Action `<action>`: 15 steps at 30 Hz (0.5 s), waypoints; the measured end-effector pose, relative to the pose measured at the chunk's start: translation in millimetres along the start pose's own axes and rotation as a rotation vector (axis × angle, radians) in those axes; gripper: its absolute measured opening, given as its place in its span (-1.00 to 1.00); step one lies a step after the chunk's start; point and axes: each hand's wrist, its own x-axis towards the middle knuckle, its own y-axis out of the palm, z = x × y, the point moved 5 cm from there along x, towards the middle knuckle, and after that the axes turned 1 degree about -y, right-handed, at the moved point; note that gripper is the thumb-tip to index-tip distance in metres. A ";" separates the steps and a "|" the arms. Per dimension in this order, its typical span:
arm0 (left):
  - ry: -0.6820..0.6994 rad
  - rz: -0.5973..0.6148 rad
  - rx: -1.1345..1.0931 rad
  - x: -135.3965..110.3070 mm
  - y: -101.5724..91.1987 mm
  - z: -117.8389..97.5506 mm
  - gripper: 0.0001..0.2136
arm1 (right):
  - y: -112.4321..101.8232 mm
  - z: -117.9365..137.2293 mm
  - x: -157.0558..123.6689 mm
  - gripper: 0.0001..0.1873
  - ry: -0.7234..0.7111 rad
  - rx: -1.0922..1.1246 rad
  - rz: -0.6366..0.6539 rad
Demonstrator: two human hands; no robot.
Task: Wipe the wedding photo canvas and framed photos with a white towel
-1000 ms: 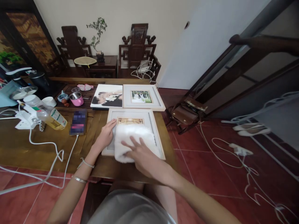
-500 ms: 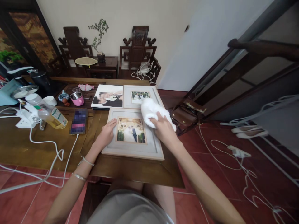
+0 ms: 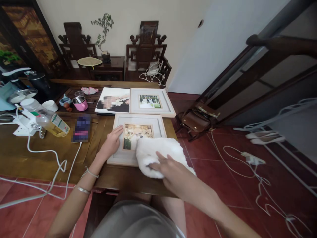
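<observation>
A light wooden picture frame (image 3: pixel 117 145) with a wedding photo lies flat on the table in front of me. My left hand (image 3: pixel 112 142) rests on its left border, fingers stretched out flat. A fluffy white towel (image 3: pixel 160 148) is bunched in my right hand (image 3: pixel 170 168), its fingers pressed into the folds. The towel covers the frame's lower right corner and part of the photo. Behind it lie a second picture frame (image 3: pixel 135 96) and a white-edged photo panel (image 3: pixel 114 96), side by side.
To the left are a phone (image 3: pixel 82 129) on a charging cable, a bottle of yellowish liquid (image 3: pixel 53 124), a white power strip (image 3: pixel 23 127) and a pink mug (image 3: pixel 79 104). A brown bag (image 3: pixel 194 120) stands right of the table (image 3: pixel 119 180). Cables run across the red floor.
My right hand has brought the towel down toward me, from the frame's upper right corner to its lower right. My left hand stays on the left border. The view has shifted slightly.
</observation>
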 end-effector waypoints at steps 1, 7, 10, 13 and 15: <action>0.007 0.011 -0.002 -0.2 -0.3 0.2 -0.38 | -0.2 -7.0 9.0 -0.23 0.009 -0.017 -0.035; 0.048 0.042 -0.004 -1.5 -0.4 4.1 -0.36 | -20.0 -71.7 86.5 -0.26 0.144 -0.122 -0.364; 0.058 0.013 -0.019 -2.2 -0.3 4.6 -0.38 | -25.3 -81.4 110.2 -0.30 0.207 -0.178 -0.423; 0.050 -0.014 -0.035 -2.7 0.2 2.9 -0.38 | -12.5 -61.7 103.9 -0.33 0.162 -0.208 -0.319; 0.029 -0.019 -0.032 -2.6 1.1 2.0 -0.39 | -1.3 -42.4 80.7 -0.31 0.106 -0.184 -0.209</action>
